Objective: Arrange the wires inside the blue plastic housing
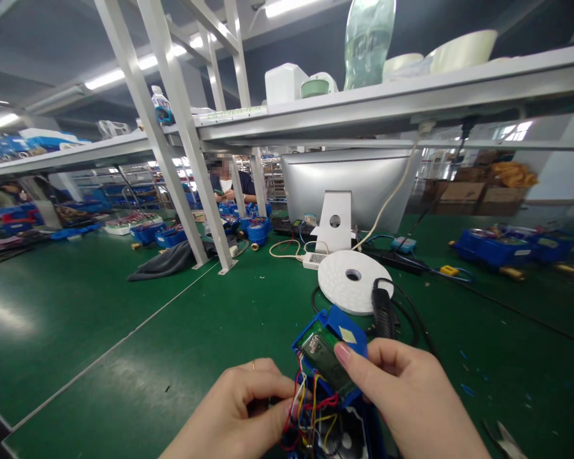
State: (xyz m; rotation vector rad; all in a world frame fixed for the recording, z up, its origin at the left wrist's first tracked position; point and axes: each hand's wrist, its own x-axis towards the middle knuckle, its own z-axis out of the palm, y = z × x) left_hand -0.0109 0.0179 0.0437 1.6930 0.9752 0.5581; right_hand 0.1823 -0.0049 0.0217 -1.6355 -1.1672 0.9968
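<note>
My right hand (pixel 404 386) grips a blue-framed circuit board with an LCD display (pixel 323 358), its thumb pressed on the display side. A blue flap with a pale sticker (pixel 347 335) stands at the board's far edge. Thin red, white, yellow and black wires (pixel 313 408) run from the board down into an opened blue meter housing (pixel 375 430). My left hand (pixel 239 408) has its thumb and forefinger closed on some of these wires; the exact fingertip contact is partly hidden behind them. The housing is cut off by the lower picture edge.
Beyond the board lie a large white roll (pixel 337 280) and a black handheld tool with a cable (pixel 384 312). Pliers (pixel 504 440) lie at lower right. A monitor (pixel 349 185) stands behind, under a shelf (pixel 316 121). Blue meters (pixel 492 247) sit at right. A person (pixel 229 185) works opposite.
</note>
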